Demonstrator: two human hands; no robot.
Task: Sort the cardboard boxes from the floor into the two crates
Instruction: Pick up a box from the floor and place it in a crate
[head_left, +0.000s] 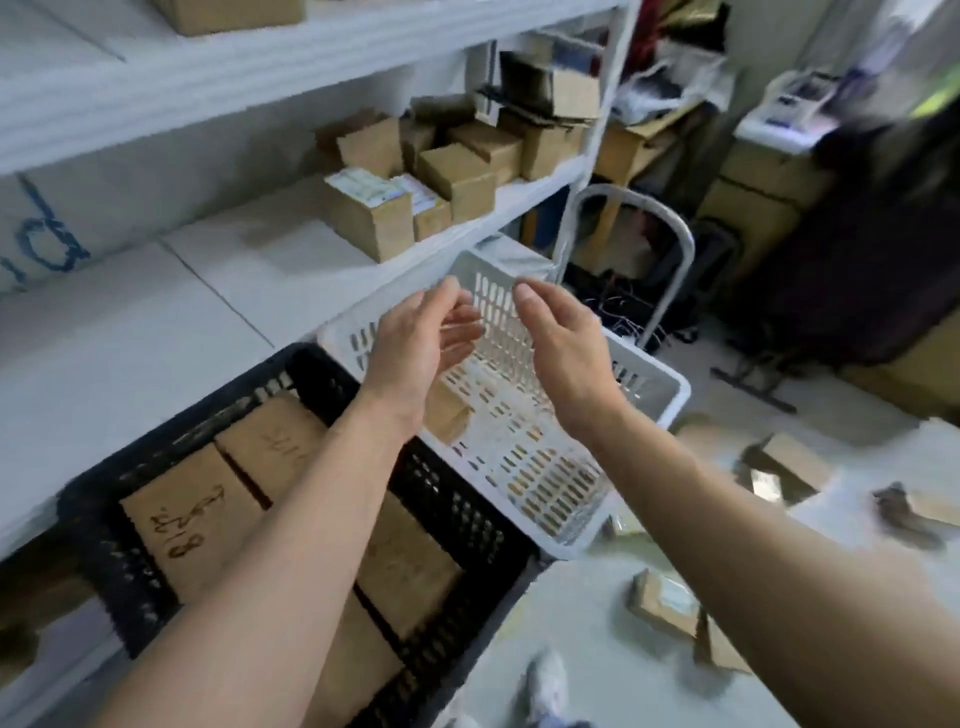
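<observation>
Now the black crate (454, 506) holds several boxes (192, 514), the white crate (667, 387) one box (449, 415).

View: one camera only, worn on the person's head.
Direction: it looks forward and down; the person's own shoe (545, 686) shows at the bottom edge.
Tilt: the frame is rolled, so the edges of the shelf (234, 270) climb toward the right.
Nearness: close. The left hand (415, 353) and the right hand (566, 353) sit near the middle of the frame, in front of the white crate (675, 389).
Lens: wide angle, and the picture is blurred, most of all on the right side.
Field: the black crate (98, 540) at the lower left, the shelf at the upper left, the floor (571, 613) at the lower right.
Shared part: with one view, nothing overlaps.
</observation>
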